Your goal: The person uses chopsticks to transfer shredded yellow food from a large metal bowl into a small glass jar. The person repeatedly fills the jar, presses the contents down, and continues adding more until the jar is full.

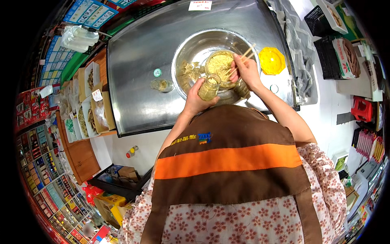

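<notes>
My left hand grips a small glass jar with yellowish food in it, its open mouth facing up. In my right hand is a pair of wooden chopsticks, their tips in the pale yellow shredded food that fills a large round tub. That tub stands inside a wide stainless steel basin, where more of the food lies at the left side. A yellow scalloped lid lies right of the basin. To its left, a second glass jar lies or leans on the steel table; which one is unclear.
A stainless steel table bears the basin. On it are a small green-and-white round lid, a clear ring-shaped item and a paper sign. Boxes of dried goods stand at the left, a grey checked cloth at the right.
</notes>
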The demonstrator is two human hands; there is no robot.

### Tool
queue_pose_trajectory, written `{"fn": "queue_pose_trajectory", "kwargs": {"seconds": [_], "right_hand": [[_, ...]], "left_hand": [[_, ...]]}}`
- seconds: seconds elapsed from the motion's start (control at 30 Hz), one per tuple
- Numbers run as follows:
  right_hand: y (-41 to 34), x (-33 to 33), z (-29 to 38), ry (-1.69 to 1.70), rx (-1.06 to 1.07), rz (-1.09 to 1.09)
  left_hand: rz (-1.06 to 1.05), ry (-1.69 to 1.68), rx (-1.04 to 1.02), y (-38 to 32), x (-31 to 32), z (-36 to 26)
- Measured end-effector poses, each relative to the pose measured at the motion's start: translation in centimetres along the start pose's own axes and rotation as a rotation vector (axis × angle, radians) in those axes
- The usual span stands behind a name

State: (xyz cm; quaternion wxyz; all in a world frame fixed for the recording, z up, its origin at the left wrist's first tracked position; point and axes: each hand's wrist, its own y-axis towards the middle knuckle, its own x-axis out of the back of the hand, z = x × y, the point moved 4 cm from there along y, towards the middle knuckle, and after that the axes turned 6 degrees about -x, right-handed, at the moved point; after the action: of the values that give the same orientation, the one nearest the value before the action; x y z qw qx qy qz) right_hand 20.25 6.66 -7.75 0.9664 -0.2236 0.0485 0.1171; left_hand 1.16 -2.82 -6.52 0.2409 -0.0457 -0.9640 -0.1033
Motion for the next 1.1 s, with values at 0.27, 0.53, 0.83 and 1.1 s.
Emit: {"fn": "queue_pose_trajectory", "kwargs": {"seconds": [0.27, 0.53, 0.83, 1.1], "right_hand": [[-0.2, 2.6, 0.6, 0.417, 0.104, -0.171], [-0.9, 0.8, 1.7, -0.131, 0.058, -0.004], [-0.7, 0.3, -1.2, 0.097, 0.143, -0.092], [-1.2, -0.2, -1.2, 0.276, 0.211, -0.245]], "left_hand": [[-0.112, 0.025, -0.206, 0.6, 0.9, -1.3], [-0.185, 0.123, -0.202, 0.3, 1.2, -0.7], [-0.194, 0.128, -0.199, -0.8, 0.7, 0.2], [-0.195, 0.114, -0.132, -0.7, 0.9, 0.2]]}}
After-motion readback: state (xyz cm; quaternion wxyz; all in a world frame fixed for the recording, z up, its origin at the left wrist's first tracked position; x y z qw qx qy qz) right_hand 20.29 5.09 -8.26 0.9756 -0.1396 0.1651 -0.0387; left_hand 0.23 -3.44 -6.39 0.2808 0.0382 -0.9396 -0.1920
